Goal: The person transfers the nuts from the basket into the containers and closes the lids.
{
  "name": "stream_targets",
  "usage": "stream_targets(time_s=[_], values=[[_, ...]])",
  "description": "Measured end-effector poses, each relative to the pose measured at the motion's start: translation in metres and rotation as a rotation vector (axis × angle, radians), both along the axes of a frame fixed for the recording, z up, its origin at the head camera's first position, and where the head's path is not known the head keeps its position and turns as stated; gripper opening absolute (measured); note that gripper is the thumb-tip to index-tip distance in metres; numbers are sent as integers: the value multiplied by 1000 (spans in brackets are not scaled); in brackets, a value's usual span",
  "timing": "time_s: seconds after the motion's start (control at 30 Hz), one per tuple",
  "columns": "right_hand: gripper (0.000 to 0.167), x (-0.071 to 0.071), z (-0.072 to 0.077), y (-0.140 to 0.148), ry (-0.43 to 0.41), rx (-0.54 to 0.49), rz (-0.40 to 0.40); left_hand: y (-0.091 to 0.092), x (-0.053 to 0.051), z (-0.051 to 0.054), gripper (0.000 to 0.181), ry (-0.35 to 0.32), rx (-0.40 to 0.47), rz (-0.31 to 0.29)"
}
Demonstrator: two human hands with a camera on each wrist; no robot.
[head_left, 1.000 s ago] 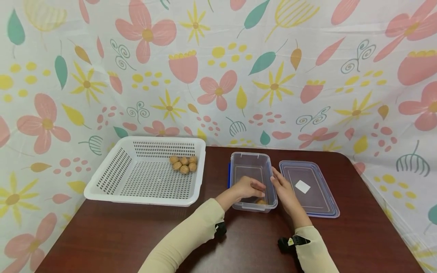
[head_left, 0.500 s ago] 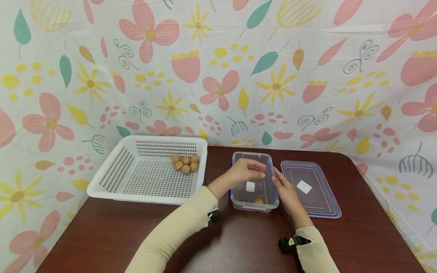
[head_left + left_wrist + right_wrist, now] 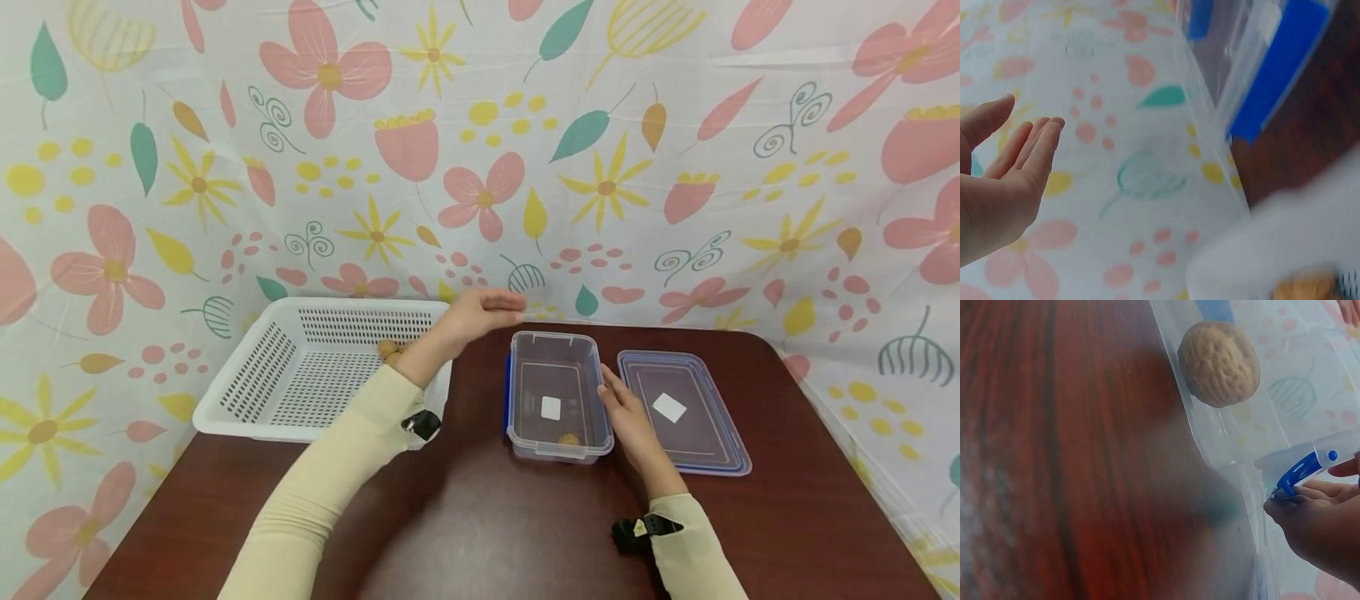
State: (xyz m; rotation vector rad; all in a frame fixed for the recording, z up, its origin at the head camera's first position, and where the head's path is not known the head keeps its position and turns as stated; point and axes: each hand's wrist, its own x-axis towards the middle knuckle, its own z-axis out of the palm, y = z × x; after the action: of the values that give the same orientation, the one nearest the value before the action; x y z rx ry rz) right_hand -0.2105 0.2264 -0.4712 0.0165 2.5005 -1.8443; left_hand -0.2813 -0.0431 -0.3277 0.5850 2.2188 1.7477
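My left hand [image 3: 476, 321] is raised between the white basket and the clear plastic box, fingers extended and holding nothing; the left wrist view also shows its fingers apart from the thumb. Inside the box [image 3: 551, 350], one walnut [image 3: 568, 439] lies near the front end; it looks large through the wall in the right wrist view. My right hand [image 3: 632, 425] rests along the box's right side, fingers fairly straight. Walnuts [image 3: 388, 348] sit in the basket [image 3: 247, 425], partly hidden behind my left forearm.
A clear lid with a blue seal [image 3: 705, 446] lies flat to the right of the box, close to my right hand. Behind the dark wooden table [image 3: 480, 533] hangs a flowered cloth [image 3: 480, 108]. A blue clip [image 3: 1300, 472] is on the box's side.
My left hand has come up out of the box and moved left towards the basket, uncovering the walnut inside. My right hand has stayed at the box's side.
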Motion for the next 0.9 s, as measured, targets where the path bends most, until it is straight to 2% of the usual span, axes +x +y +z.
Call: stream_targets(time_s=[0.13, 0.3, 0.53, 0.77, 0.9], values=[[53, 0, 1, 0, -6, 5, -3, -28, -10, 4, 39, 4, 5, 52], [54, 0, 1, 0, -7, 11, -1, -62, -21, 1, 40, -15, 0, 137], [54, 1, 0, 0, -1, -10, -8, -108, -38, -17, 41, -44, 20, 246], [53, 1, 0, 0, -3, -7, -12, -146, -48, -35, 45, -34, -42, 262], [53, 0, -1, 0, 3, -9, -18, -162, -55, -48, 49, -58, -65, 273]])
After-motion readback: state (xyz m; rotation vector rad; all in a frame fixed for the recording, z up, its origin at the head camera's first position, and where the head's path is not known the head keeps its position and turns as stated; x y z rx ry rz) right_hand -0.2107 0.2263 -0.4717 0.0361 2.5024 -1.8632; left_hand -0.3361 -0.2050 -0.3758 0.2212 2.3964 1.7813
